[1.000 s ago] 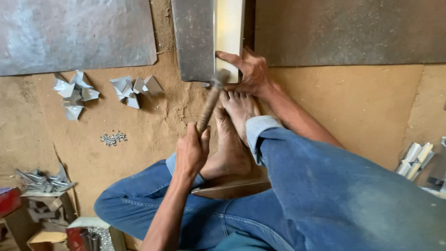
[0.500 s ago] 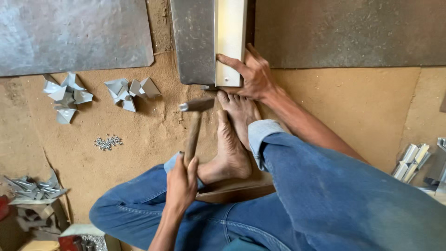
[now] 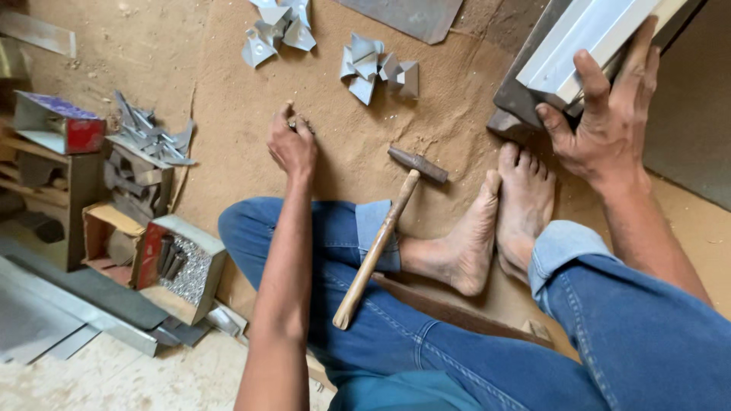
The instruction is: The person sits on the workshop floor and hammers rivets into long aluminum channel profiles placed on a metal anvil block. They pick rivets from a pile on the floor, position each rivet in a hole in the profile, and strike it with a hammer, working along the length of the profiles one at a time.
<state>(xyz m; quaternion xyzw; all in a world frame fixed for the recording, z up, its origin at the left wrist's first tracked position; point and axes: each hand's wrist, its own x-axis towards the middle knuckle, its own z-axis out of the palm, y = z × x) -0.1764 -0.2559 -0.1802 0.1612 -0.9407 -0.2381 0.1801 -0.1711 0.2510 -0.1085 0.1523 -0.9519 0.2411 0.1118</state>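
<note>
Seated on the floor, the right hand (image 3: 609, 125) clasps the white metal channel (image 3: 590, 42) to steady it on the steel block (image 3: 525, 95), while the left hand (image 3: 292, 144) pinches something small, its hammer (image 3: 384, 232) lying across the leg.

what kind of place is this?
Most likely a small sheet-metal workshop where work is done seated on the floor. Folded metal pieces lie on the brown mat, a hammer rests across the person's leg, and boxes of small metal parts stand at the left.
</note>
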